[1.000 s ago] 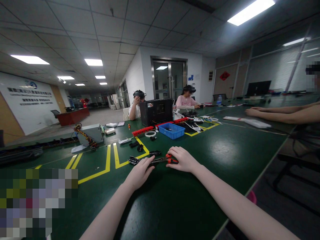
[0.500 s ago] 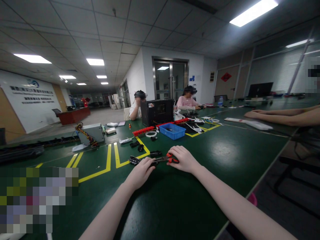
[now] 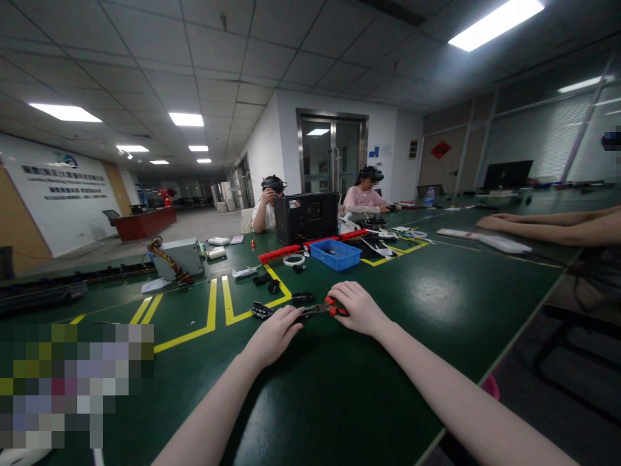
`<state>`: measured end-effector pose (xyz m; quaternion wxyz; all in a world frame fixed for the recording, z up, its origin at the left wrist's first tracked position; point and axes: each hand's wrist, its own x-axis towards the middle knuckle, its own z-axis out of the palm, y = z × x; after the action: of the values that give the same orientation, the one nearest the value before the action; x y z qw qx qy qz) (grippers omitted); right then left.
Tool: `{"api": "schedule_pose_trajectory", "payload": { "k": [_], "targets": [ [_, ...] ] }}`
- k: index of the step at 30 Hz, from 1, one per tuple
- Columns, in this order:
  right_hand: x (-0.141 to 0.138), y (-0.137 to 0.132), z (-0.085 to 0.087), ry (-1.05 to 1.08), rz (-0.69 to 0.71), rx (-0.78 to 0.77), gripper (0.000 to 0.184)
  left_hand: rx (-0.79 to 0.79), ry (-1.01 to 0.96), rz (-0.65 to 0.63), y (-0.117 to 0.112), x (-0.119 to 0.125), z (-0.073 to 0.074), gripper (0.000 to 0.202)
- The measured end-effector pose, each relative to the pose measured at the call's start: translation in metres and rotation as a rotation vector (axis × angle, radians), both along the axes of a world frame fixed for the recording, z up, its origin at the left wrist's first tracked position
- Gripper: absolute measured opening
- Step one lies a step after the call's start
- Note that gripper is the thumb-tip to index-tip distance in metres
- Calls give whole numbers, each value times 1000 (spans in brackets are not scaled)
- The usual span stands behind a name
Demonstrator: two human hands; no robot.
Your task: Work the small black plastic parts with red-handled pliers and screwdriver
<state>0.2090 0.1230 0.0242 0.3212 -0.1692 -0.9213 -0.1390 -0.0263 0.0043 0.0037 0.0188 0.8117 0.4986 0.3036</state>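
My right hand point(image 3: 358, 308) is closed round the red handles of a pair of pliers point(image 3: 322, 309) that lies low over the green table point(image 3: 436, 291). The pliers' metal jaws point left toward my left hand point(image 3: 272, 334), whose fingers are curled over a small dark part at the jaw tips; I cannot make that part out. Just left of my left hand lies a black connector piece point(image 3: 261, 310), and another black piece point(image 3: 301, 298) sits behind the pliers on a yellow floor-tape line.
A blue bin point(image 3: 334, 254), a red strip point(image 3: 278, 254), a white tape roll point(image 3: 292, 260), a black computer case point(image 3: 305, 217) and a grey power supply point(image 3: 177, 259) stand farther back. Two people sit at the far end; another person's arms point(image 3: 548, 226) rest at the right.
Both hands have stayed on the pliers and the small part; only the view has shifted slightly.
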Motion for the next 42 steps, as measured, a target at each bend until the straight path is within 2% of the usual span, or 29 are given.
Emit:
{"api": "schedule_pose_trajectory", "payload": {
  "k": [9, 16, 31, 42],
  "targets": [
    [0, -2, 0, -29, -24, -9, 27, 22, -1, 24, 2, -2, -5, 40],
    [1, -2, -2, -40, -4, -57, 22, 33, -7, 46, 3, -4, -9, 56],
    [1, -6, 2, -71, -16, -227, 21, 56, 57, 23, 0, -2, -6, 55],
    [1, -5, 2, -78, -16, -158, 21, 40, 78, 9, 0, -1, -3, 50]
  ]
}}
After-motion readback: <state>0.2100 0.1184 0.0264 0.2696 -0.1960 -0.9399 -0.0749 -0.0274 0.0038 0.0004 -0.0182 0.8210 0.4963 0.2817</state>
